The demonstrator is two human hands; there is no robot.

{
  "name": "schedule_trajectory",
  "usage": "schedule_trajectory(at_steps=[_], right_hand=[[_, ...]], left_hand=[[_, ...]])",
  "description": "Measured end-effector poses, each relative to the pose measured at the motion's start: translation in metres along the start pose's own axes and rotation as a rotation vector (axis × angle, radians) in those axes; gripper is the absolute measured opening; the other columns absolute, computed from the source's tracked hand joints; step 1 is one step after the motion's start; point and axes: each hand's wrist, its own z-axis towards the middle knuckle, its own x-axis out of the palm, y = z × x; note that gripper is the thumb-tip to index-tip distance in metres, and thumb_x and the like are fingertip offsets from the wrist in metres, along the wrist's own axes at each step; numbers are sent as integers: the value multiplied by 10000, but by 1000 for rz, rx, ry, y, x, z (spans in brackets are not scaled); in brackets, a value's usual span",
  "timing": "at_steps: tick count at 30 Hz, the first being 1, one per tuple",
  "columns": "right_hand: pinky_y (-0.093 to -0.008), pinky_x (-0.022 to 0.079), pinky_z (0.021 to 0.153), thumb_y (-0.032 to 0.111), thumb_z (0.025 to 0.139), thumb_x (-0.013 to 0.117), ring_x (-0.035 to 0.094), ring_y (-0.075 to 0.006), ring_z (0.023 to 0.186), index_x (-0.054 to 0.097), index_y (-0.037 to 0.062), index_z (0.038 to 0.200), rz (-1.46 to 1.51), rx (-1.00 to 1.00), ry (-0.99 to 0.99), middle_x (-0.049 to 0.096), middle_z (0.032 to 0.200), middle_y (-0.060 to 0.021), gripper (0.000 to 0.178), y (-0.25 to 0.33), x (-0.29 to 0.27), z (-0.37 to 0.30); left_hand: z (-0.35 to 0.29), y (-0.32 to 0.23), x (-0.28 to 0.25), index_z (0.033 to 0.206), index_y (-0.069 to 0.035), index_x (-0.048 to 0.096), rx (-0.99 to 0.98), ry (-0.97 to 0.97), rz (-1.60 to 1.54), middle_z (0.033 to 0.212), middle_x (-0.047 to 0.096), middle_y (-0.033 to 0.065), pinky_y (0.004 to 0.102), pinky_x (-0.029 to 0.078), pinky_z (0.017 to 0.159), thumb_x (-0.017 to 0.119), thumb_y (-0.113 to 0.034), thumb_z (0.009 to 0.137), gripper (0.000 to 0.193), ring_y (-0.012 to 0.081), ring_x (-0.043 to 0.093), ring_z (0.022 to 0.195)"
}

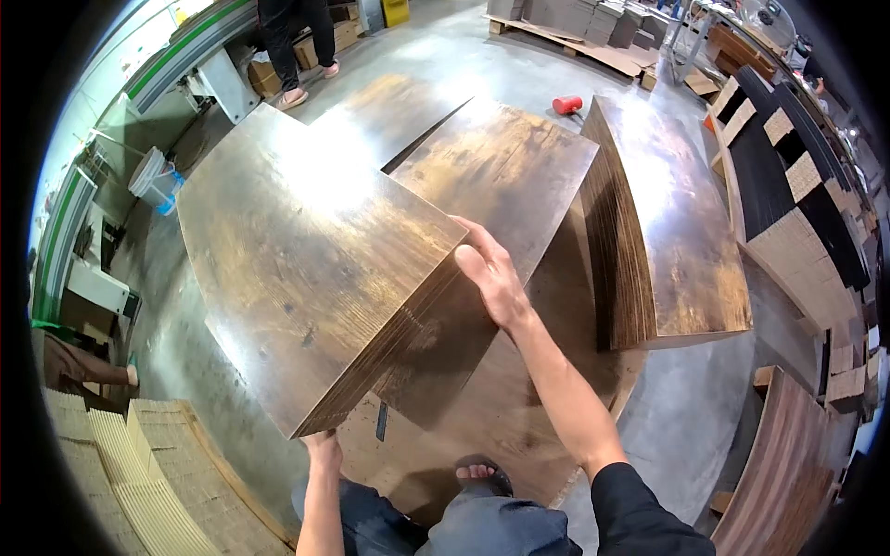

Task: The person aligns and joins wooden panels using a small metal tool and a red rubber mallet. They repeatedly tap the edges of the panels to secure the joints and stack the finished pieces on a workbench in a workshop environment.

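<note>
At the far left, pale ridged sheets (148,468) lie in layers near the floor's edge, with a whitish bucket (151,176) farther up. Beyond the bucket, a person in dark trousers (298,32) stands near some cartons.

Next comes a thick stack of wood-grain boards (297,278), tilted, its near corner pointing down toward the wearer and its layered edge facing right. The left hand (323,448) is under that near corner; its fingers are mostly hidden, so I cannot tell how they are set. The right hand (491,278) grips the stack's right corner, fingers bent around the edge and thumb apart from them.

Behind this corner, a middle stack (496,162) of the same boards extends away. 1 sandalled foot (482,474) stands on the brown sheet (528,454) below. Farther right are a red mallet (566,105) on the floor, another board stack (686,213), then reddish-brown boards (783,454) and black panels (820,222) along the right side.
</note>
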Motion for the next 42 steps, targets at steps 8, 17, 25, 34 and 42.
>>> schedule_trajectory(at_steps=[8, 17, 25, 34, 42], right_hand=[[-395, 298, 1152, 302, 910, 699, 428, -280, 1359, 367, -18, 1474, -111, 40, 183, 498, 1431, -186, 728, 3, -7, 4], [-377, 371, 1117, 172, 752, 833, 504, -266, 1301, 373, -6, 1481, -287, 99, 191, 566, 1367, -174, 880, 6, -12, 4], [-328, 432, 1050, -9, 746, 838, 565, -153, 1154, 430, -40, 1410, -351, 11, 255, 614, 1267, -75, 781, 3, -10, 3], [-287, 457, 976, 13, 722, 866, 590, -114, 1041, 532, -35, 1321, -479, -57, 198, 682, 1142, -71, 688, 10, -3, -4], [-389, 507, 783, 52, 633, 858, 592, -338, 856, 624, 34, 1148, -800, -172, 224, 653, 962, -145, 566, 28, 16, -24]], left_hand=[[-28, -81, 61, 1277, -95, 588, -18, -139, -475, 1269, 620, 84, 431, 468, 1023, 623, -280, 957, 371, 259, 579, 1169], [-70, -112, 87, 1284, 12, 542, 72, -135, -97, 1188, 633, 163, 411, 536, 903, 661, 10, 864, 436, 295, 633, 1057], [-79, -120, 102, 1047, 7, 663, 112, 49, -314, 969, 700, 103, 374, 537, 786, 760, -22, 829, 240, 232, 665, 896], [-79, -125, 107, 1060, -8, 665, 97, -12, -444, 980, 707, 99, 347, 567, 729, 782, 24, 785, 301, 226, 677, 844], [-67, -126, 69, 1028, 13, 673, 128, 16, -340, 922, 716, 116, 343, 573, 681, 850, -23, 724, 354, 230, 686, 787]])
